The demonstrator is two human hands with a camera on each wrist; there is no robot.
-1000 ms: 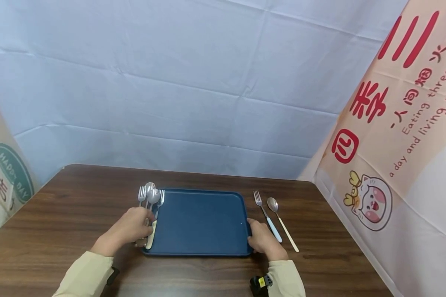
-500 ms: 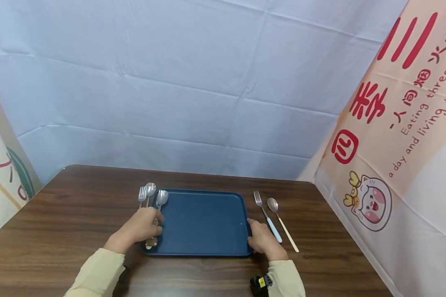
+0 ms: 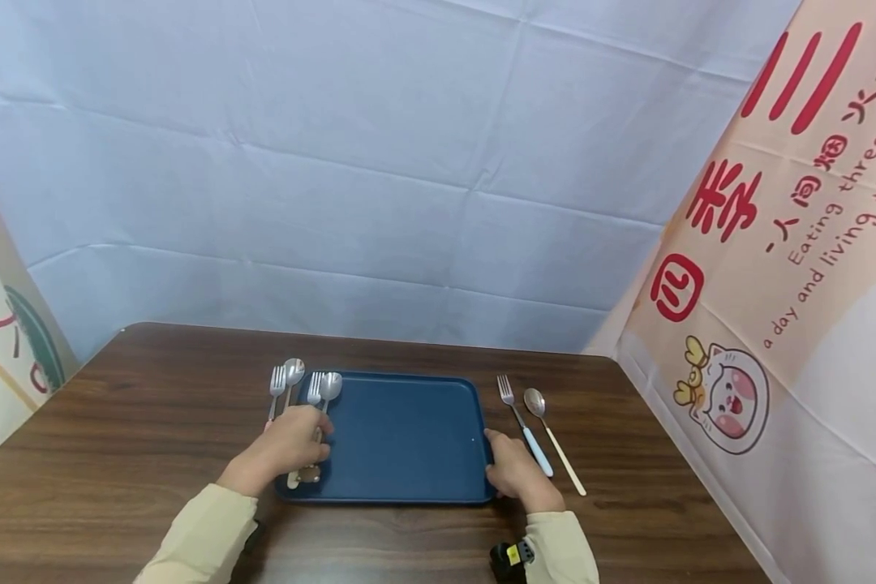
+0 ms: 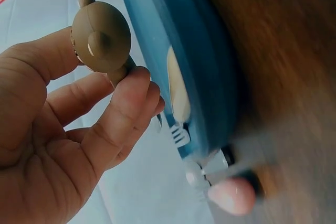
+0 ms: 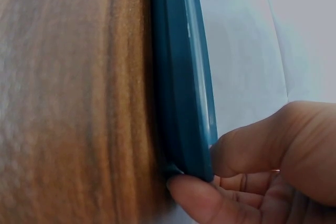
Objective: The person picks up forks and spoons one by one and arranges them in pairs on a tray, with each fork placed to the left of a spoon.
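My left hand (image 3: 292,438) holds a spoon (image 3: 331,385) by its handle, over the left side of the blue tray (image 3: 401,438). In the left wrist view, the brown, animal-shaped end of the spoon's handle (image 4: 102,38) sticks out between thumb and fingers. Just left of that spoon, a fork (image 3: 315,389) with a cream handle (image 4: 177,90) lies on the tray, partly hidden by the hand. At the tray's right edge my right hand (image 3: 513,464) grips the rim, with thumb and a fingertip on either side of the tray wall (image 5: 184,77).
Left of the tray, another fork (image 3: 277,381) and spoon (image 3: 294,371) lie on the wooden table (image 3: 153,405); a pink handle end (image 4: 233,195) shows there. On the right lie a blue-handled fork (image 3: 529,434) and a cream-handled spoon (image 3: 558,446). A pale cloth (image 3: 336,203) hangs behind.
My left hand has moved right with the spoon, which has passed from the left of the cream-handled fork, over it, to its right. The right hand and the tray have stayed put.
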